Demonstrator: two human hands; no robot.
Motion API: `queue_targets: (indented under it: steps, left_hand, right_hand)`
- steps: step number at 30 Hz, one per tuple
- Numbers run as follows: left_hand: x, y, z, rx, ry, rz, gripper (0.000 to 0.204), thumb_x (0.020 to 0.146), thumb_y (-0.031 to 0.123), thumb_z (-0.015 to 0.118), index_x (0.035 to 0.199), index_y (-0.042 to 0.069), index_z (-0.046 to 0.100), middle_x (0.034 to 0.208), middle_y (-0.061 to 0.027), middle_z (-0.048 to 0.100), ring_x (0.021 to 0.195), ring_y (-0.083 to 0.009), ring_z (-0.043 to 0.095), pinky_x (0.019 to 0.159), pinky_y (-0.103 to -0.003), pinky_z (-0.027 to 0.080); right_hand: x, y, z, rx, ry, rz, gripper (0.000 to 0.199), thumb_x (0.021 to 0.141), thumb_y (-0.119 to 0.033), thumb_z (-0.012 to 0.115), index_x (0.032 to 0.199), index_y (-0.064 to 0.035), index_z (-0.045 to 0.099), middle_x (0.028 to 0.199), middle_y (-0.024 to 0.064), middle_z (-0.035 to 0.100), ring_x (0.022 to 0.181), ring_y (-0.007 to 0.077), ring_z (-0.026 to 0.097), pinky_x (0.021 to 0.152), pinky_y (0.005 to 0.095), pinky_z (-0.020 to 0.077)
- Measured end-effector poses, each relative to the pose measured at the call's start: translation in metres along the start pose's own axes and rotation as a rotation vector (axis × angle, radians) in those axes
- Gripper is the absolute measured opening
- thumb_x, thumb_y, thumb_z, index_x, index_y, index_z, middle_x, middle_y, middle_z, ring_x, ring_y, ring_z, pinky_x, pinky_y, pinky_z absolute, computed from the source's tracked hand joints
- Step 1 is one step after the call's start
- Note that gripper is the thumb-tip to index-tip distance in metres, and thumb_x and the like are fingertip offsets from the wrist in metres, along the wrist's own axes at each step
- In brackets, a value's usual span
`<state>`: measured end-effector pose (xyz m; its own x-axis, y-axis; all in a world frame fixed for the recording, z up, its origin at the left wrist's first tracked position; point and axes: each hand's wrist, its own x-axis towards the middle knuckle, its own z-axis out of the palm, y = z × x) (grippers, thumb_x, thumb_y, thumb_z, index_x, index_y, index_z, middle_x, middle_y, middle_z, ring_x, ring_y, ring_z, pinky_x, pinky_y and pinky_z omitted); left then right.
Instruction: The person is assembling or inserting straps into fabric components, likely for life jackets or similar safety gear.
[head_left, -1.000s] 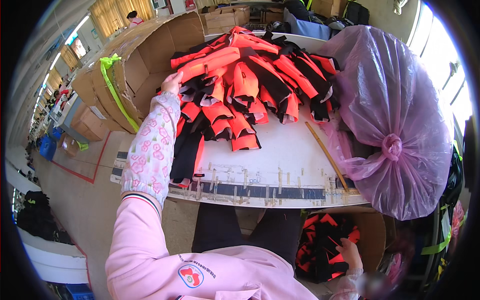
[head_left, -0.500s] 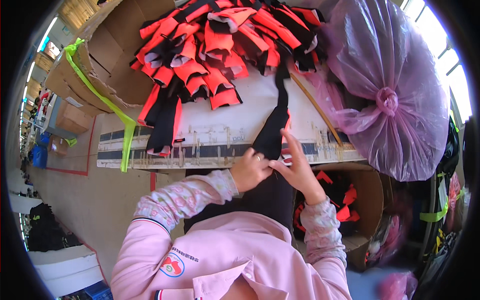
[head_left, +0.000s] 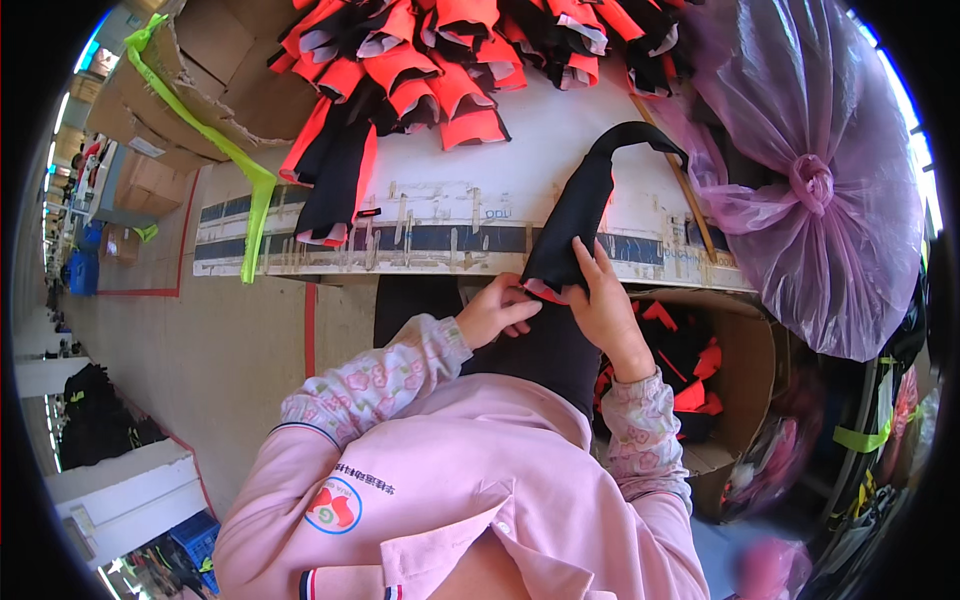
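A black, tapering fabric sleeve (head_left: 572, 215) with an orange lining lies over the table's front edge, its wide hem toward me. Its narrow strap end curls away to the right. My right hand (head_left: 612, 315) grips the hem's right side, with the fingers along the black cloth and the thumb at the orange edge. At the hem's left corner, my left hand (head_left: 492, 312) has its fingers curled in against the cloth; its fingertips are partly hidden. A heap of similar orange and black sleeves (head_left: 465, 88) covers the back of the table.
The worn white table (head_left: 430, 215) has a wooden stick (head_left: 680, 185) on its right. A tied pink plastic bag (head_left: 812, 185) bulges beside it. At the back left stands a cardboard box (head_left: 215, 75) with a neon-yellow strap (head_left: 262, 205). A carton (head_left: 745, 385) below holds orange and black pieces.
The strap end has swung from pointing straight back to curling right. The hem has turned up to show its orange lining, and my left fingers have shifted along it. The view has tilted downward.
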<state>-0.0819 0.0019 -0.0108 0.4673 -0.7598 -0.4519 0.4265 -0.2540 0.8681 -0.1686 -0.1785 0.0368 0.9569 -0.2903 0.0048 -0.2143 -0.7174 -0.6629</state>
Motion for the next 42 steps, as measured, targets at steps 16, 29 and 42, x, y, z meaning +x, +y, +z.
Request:
queue_targets:
  steps: [16, 29, 42]
  left_hand:
    - [0.014, 0.019, 0.021, -0.132, 0.038, -0.171, 0.045, 0.09, 0.04, 0.037, 0.099, 0.0, 0.058, 0.087, -0.0141, 0.063, 0.063, -0.0223, 0.063, 0.057, -0.031, 0.052]
    - [0.033, 0.004, 0.035, -0.533, 0.058, -0.239, 0.038, 0.089, 0.033, 0.042, 0.105, 0.0, 0.055, 0.092, -0.0145, 0.062, 0.072, -0.0252, 0.064, 0.069, -0.038, 0.055]
    - [0.048, -0.018, 0.034, -0.708, 0.034, -0.196, 0.032, 0.089, 0.03, 0.046, 0.104, 0.003, 0.056, 0.091, -0.0139, 0.063, 0.078, -0.0258, 0.064, 0.074, -0.04, 0.054]
  right_hand:
    - [0.006, 0.0, 0.013, -0.048, 0.217, 0.097, 0.056, 0.059, 0.011, 0.068, 0.11, -0.0051, 0.051, 0.11, 0.0176, 0.05, 0.098, 0.0388, 0.054, 0.081, 0.0397, 0.047]
    - [0.004, -0.004, 0.014, -0.031, 0.207, -0.002, 0.048, 0.064, 0.014, 0.054, 0.108, -0.0053, 0.051, 0.113, 0.0206, 0.049, 0.085, 0.0416, 0.057, 0.074, 0.0456, 0.0475]
    - [0.01, -0.003, 0.019, -0.015, 0.178, 0.023, 0.046, 0.062, 0.012, 0.055, 0.104, -0.0067, 0.05, 0.105, 0.0166, 0.05, 0.08, 0.0408, 0.057, 0.069, 0.0466, 0.0483]
